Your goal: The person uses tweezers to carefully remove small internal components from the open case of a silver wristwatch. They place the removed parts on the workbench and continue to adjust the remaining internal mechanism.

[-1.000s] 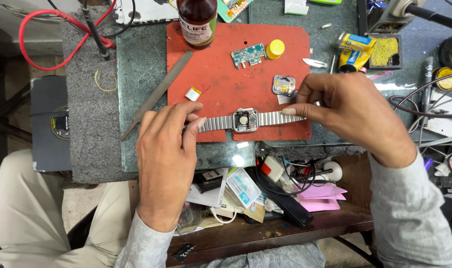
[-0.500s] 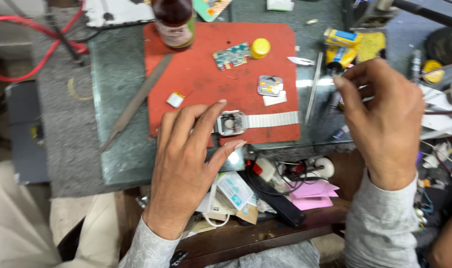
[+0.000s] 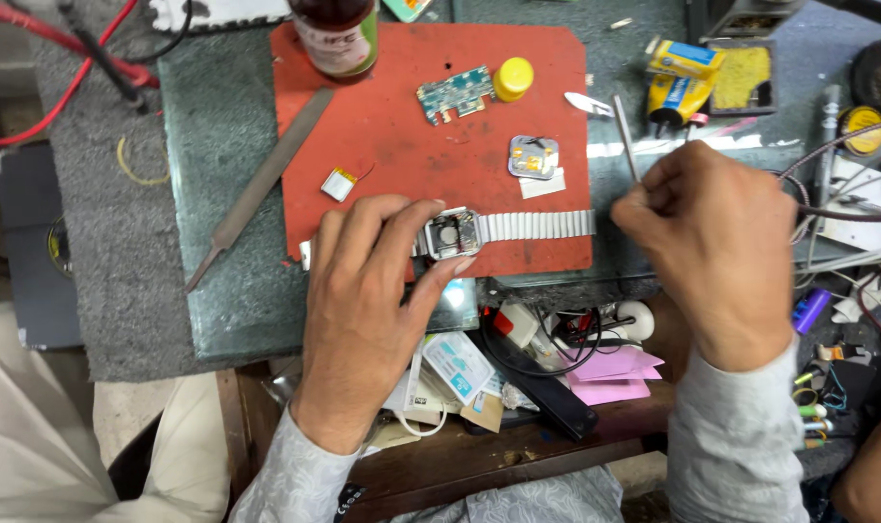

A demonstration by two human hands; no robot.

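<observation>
A silver square watch (image 3: 454, 233) with a metal link band (image 3: 537, 225) lies on the front edge of a red mat (image 3: 411, 145). My left hand (image 3: 363, 300) rests over its left side, thumb and fingers pinching the watch case. My right hand (image 3: 716, 237) is to the right of the mat, shut around a thin metal tweezer (image 3: 626, 140) that points up and away. A small square metal part (image 3: 533, 156) on a white slip lies just behind the band.
On the mat: a green circuit board (image 3: 454, 93), yellow cap (image 3: 513, 77), small battery cell (image 3: 339, 184), dark bottle (image 3: 336, 34). A long file (image 3: 257, 189) lies at the left. Glue tubes (image 3: 678, 82), cables and tools crowd the right; an open drawer (image 3: 479, 387) of clutter is below.
My right hand left the watch band, moved right and picked up the tweezer. My left hand shifted onto the watch case, which has turned slightly.
</observation>
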